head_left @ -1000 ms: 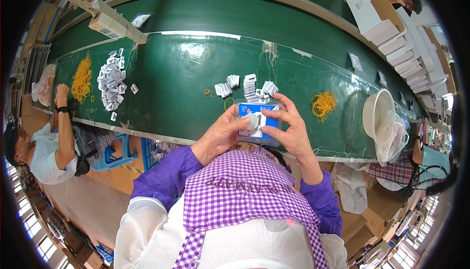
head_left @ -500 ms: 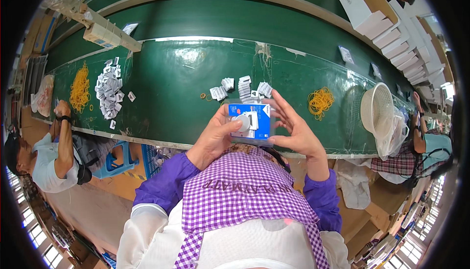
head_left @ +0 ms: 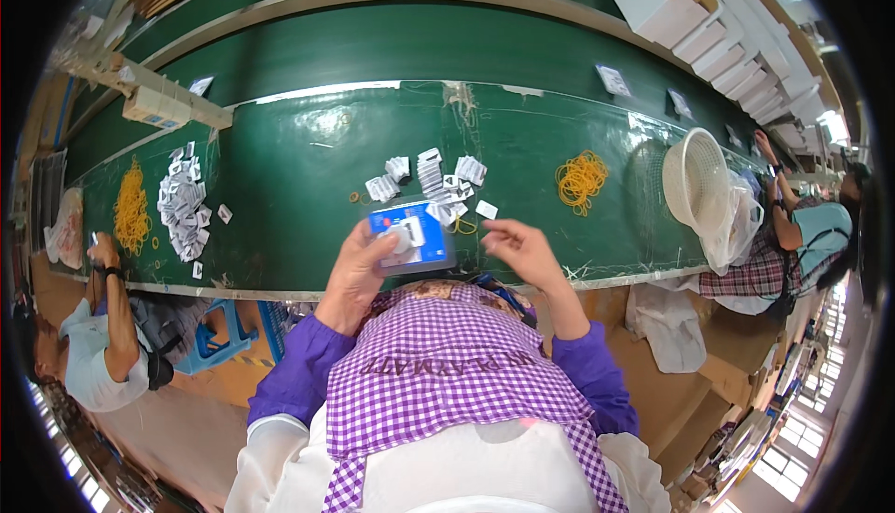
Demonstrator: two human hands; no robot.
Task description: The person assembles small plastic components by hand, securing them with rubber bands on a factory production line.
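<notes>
A clear plastic pack with a blue card [head_left: 432,250] and a round white piece inside is held in my left hand [head_left: 351,269], gripped at its left edge with the thumb across its front. To its right, apart from it, is my right hand [head_left: 528,254], fingers loosely bent and apart, with nothing visible in them. Small folded white paper slips [head_left: 430,173] lie in several bundles and loose pieces just beyond the pack. A yellow rubber band [head_left: 464,227] lies between the slips and my right hand.
A heap of yellow rubber bands [head_left: 581,182] lies to the right, near a white plastic basket [head_left: 696,182] and a clear bag [head_left: 736,228]. Further left are a slip pile [head_left: 184,201] and more rubber bands [head_left: 131,205]. Co-workers sit at both sides. White boxes [head_left: 671,19] stand at far right.
My right hand has come away from the pack, which my left hand alone now holds, turned slightly. More loose slips and a rubber band show beyond it. The whole view has shifted a little.
</notes>
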